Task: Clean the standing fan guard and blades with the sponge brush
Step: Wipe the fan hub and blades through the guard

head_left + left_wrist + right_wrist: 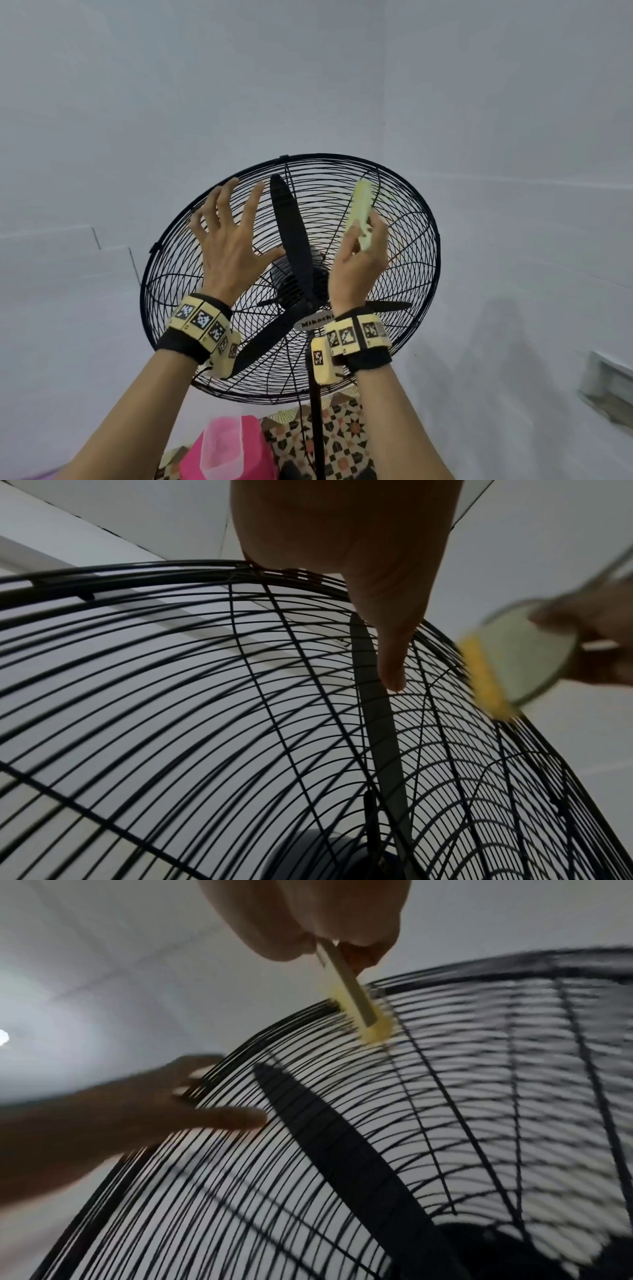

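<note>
A black standing fan with a round wire guard (404, 240) tilts back in front of me. Dark blades (291, 233) sit behind the wires. My left hand (229, 236) lies spread on the guard's upper left, fingers straight against the wires (192, 1096). My right hand (359, 263) grips the handle of a pale yellow-green sponge brush (361, 209). The brush's yellow sponge edge (486, 680) presses on the guard's upper right wires (373, 1026). A thumb (387, 647) of the left hand reaches over the wires above a blade (377, 723).
The fan's black pole (317, 421) runs down to a patterned tile floor (346, 435). A pink plastic stool or bin (226, 452) stands at the pole's lower left. Plain white walls surround the fan, with a stepped ledge at the left.
</note>
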`<act>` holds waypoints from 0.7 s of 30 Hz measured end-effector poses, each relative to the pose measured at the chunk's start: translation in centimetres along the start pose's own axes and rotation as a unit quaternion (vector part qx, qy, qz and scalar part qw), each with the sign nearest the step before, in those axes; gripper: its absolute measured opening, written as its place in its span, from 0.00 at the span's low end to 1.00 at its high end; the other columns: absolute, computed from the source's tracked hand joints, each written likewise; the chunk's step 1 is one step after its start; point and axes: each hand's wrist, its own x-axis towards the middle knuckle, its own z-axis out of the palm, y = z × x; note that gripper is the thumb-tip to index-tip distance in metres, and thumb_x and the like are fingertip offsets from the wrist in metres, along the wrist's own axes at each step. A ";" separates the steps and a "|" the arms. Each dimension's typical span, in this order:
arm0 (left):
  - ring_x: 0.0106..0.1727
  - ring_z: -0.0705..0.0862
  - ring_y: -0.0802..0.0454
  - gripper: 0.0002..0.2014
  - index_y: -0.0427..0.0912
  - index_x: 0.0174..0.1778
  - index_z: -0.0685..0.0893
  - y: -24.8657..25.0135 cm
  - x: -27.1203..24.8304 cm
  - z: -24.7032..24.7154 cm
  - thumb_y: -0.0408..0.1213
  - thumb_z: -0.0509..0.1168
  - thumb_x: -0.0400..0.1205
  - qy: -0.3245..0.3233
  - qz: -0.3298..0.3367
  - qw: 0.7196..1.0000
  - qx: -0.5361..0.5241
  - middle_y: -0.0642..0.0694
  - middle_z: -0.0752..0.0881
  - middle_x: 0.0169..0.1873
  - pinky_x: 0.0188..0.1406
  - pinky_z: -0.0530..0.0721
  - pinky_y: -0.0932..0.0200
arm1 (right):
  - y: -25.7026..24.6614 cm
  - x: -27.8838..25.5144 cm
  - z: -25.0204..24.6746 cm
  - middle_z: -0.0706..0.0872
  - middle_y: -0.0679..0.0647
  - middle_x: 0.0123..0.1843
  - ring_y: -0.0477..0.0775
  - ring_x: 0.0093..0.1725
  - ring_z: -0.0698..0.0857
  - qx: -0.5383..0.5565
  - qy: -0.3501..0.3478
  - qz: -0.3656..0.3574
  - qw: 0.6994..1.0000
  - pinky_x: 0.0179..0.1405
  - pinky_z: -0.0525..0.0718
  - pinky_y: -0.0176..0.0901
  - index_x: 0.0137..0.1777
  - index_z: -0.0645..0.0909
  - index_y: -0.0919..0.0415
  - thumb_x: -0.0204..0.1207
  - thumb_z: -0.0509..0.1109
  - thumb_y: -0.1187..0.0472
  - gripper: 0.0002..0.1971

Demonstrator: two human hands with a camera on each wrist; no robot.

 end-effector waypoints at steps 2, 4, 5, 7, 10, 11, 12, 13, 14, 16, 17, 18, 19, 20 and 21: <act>0.88 0.59 0.35 0.63 0.58 0.91 0.56 0.3 0.2 0.1 0.68 0.81 0.63 0.000 -0.003 1.000 0.005 0.40 0.59 0.88 0.80 0.59 0.30 | -0.9 -1.4 0.8 0.86 0.61 0.63 0.55 0.53 0.89 0.022 -0.128 -0.070 0.989 0.37 0.93 0.50 0.72 0.79 0.65 0.88 0.64 0.60 0.16; 0.88 0.59 0.36 0.63 0.57 0.91 0.57 0.3 0.3 0.1 0.67 0.83 0.62 -0.001 -0.007 1.000 0.001 0.40 0.59 0.88 0.80 0.60 0.30 | -1.1 -1.8 0.8 0.85 0.59 0.62 0.48 0.54 0.88 0.029 -0.168 -0.110 0.979 0.37 0.93 0.45 0.72 0.79 0.62 0.89 0.63 0.59 0.16; 0.88 0.59 0.36 0.63 0.58 0.91 0.57 0.2 0.3 0.1 0.68 0.82 0.62 -0.001 -0.007 1.000 -0.003 0.41 0.59 0.88 0.80 0.59 0.30 | -0.9 -1.1 0.5 0.85 0.59 0.63 0.44 0.55 0.87 0.035 -0.130 -0.088 0.987 0.38 0.93 0.44 0.72 0.79 0.64 0.89 0.63 0.60 0.16; 0.88 0.59 0.36 0.63 0.59 0.91 0.57 -0.2 0.0 0.1 0.69 0.80 0.62 0.004 -0.005 1.000 -0.008 0.41 0.59 0.88 0.80 0.58 0.31 | -0.1 0.8 -0.1 0.86 0.63 0.64 0.48 0.58 0.88 0.022 0.007 -0.008 1.000 0.40 0.93 0.47 0.71 0.80 0.70 0.89 0.63 0.62 0.16; 0.88 0.59 0.36 0.62 0.59 0.91 0.57 -0.1 -0.1 0.1 0.71 0.78 0.63 0.008 0.000 1.000 -0.001 0.41 0.59 0.88 0.80 0.58 0.31 | -0.3 0.9 0.0 0.84 0.66 0.67 0.58 0.63 0.87 -0.013 0.010 -0.016 1.000 0.50 0.93 0.52 0.74 0.78 0.72 0.88 0.62 0.60 0.20; 0.88 0.59 0.36 0.62 0.58 0.91 0.57 0.1 0.0 0.1 0.71 0.79 0.63 0.008 0.000 1.000 0.000 0.41 0.59 0.88 0.80 0.58 0.31 | -0.9 -0.2 0.5 0.83 0.66 0.68 0.57 0.64 0.85 -0.015 -0.058 -0.065 0.996 0.54 0.92 0.51 0.75 0.78 0.71 0.87 0.61 0.59 0.21; 0.88 0.59 0.36 0.62 0.58 0.91 0.58 0.2 0.1 0.2 0.70 0.80 0.62 0.007 -0.001 1.000 0.000 0.41 0.60 0.88 0.80 0.59 0.30 | -1.3 -1.4 0.8 0.83 0.65 0.68 0.57 0.65 0.84 -0.012 -0.136 -0.115 0.984 0.57 0.91 0.51 0.77 0.77 0.69 0.86 0.61 0.60 0.22; 0.88 0.59 0.36 0.63 0.58 0.91 0.58 0.3 0.2 0.2 0.69 0.81 0.62 0.006 -0.004 1.000 0.000 0.41 0.60 0.88 0.80 0.60 0.30 | -1.5 -2.2 1.1 0.82 0.64 0.69 0.57 0.65 0.84 -0.013 -0.192 -0.153 0.969 0.58 0.91 0.50 0.78 0.77 0.68 0.86 0.62 0.60 0.22; 0.88 0.59 0.36 0.63 0.58 0.91 0.58 0.2 0.2 0.2 0.68 0.82 0.62 0.004 -0.006 1.000 -0.002 0.41 0.60 0.88 0.80 0.60 0.30 | -1.5 -2.3 1.2 0.82 0.63 0.69 0.56 0.64 0.84 -0.006 -0.208 -0.164 0.964 0.58 0.91 0.49 0.78 0.77 0.67 0.86 0.62 0.59 0.22; 0.88 0.59 0.36 0.62 0.59 0.91 0.57 -0.1 0.1 0.2 0.70 0.80 0.62 0.003 -0.006 1.000 -0.004 0.42 0.59 0.88 0.80 0.59 0.30 | -1.2 -0.8 1.0 0.82 0.62 0.68 0.52 0.62 0.85 0.015 -0.113 -0.086 0.990 0.51 0.93 0.50 0.76 0.77 0.69 0.88 0.61 0.59 0.21; 0.88 0.59 0.36 0.62 0.59 0.91 0.57 -0.2 -0.1 0.1 0.71 0.79 0.63 0.004 -0.004 1.000 -0.004 0.42 0.60 0.88 0.80 0.59 0.31 | -0.9 0.2 0.8 0.82 0.61 0.68 0.51 0.61 0.86 0.012 -0.037 -0.033 0.999 0.48 0.93 0.52 0.75 0.77 0.71 0.89 0.60 0.60 0.20; 0.88 0.59 0.36 0.62 0.59 0.91 0.57 -0.3 -0.2 0.1 0.72 0.77 0.63 0.006 -0.002 1.000 -0.003 0.42 0.60 0.88 0.80 0.59 0.31 | -0.6 1.1 0.4 0.82 0.62 0.68 0.52 0.61 0.86 -0.004 0.020 0.006 1.000 0.47 0.93 0.53 0.75 0.77 0.73 0.89 0.60 0.61 0.20; 0.88 0.59 0.36 0.61 0.59 0.91 0.57 -0.3 -0.2 0.1 0.73 0.77 0.63 0.007 0.000 1.000 -0.002 0.41 0.60 0.88 0.80 0.60 0.30 | -0.6 1.5 0.2 0.82 0.64 0.68 0.55 0.62 0.86 -0.024 0.037 0.018 0.999 0.49 0.92 0.53 0.75 0.76 0.73 0.89 0.59 0.62 0.20; 0.88 0.60 0.36 0.62 0.59 0.91 0.57 -0.1 -0.2 0.1 0.72 0.78 0.63 0.008 0.001 1.000 0.000 0.41 0.60 0.88 0.80 0.60 0.30 | -0.9 1.4 0.3 0.81 0.65 0.69 0.58 0.64 0.85 -0.037 0.014 0.003 0.999 0.52 0.91 0.50 0.76 0.76 0.73 0.89 0.59 0.61 0.21; 0.88 0.60 0.36 0.62 0.58 0.92 0.58 0.1 -0.1 0.1 0.71 0.80 0.63 0.008 0.001 1.000 0.001 0.41 0.60 0.88 0.80 0.61 0.30 | -1.5 0.9 0.6 0.81 0.66 0.70 0.59 0.66 0.84 -0.034 -0.037 -0.027 0.998 0.55 0.91 0.47 0.78 0.76 0.71 0.88 0.59 0.60 0.22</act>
